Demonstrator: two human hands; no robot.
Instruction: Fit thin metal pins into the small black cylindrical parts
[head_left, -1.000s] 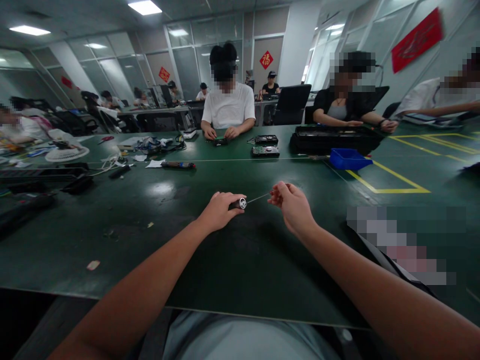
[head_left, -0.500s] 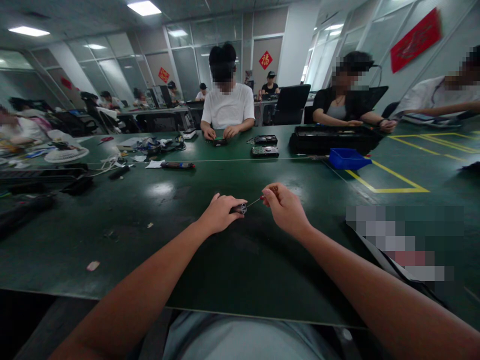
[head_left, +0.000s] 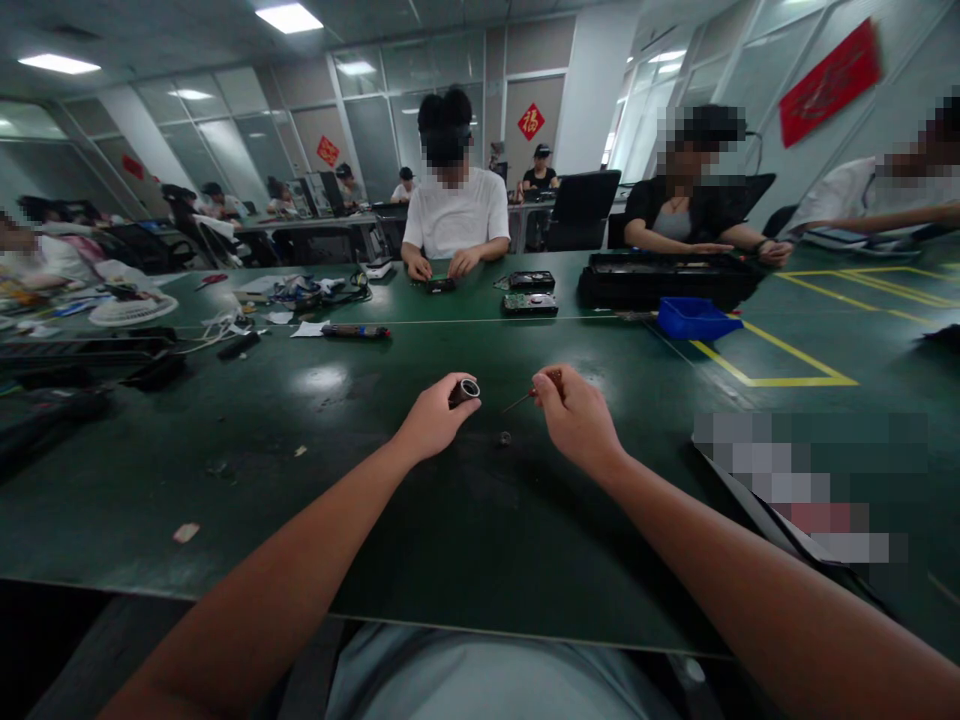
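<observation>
My left hand (head_left: 431, 418) grips a short dark cylinder with a metal ring at its open end (head_left: 465, 390), lifted a little above the green table (head_left: 420, 520). My right hand (head_left: 574, 415) pinches a thin screwdriver (head_left: 520, 401) whose tip points left toward the cylinder, a small gap apart from it. A small dark round part (head_left: 503, 438) lies on the table between and just below the two hands.
Across the table a person in a white shirt (head_left: 455, 215) handles a small device; hard drives (head_left: 530, 291) lie near. A blue bin (head_left: 695, 317) and black case (head_left: 667, 277) stand at right, yellow tape lines beyond. Cables and tools (head_left: 300, 290) clutter the left.
The screwdriver tip has come out of the cylinder's end. My left hand has lifted and tilted the cylinder up, and a small round part now lies on the table.
</observation>
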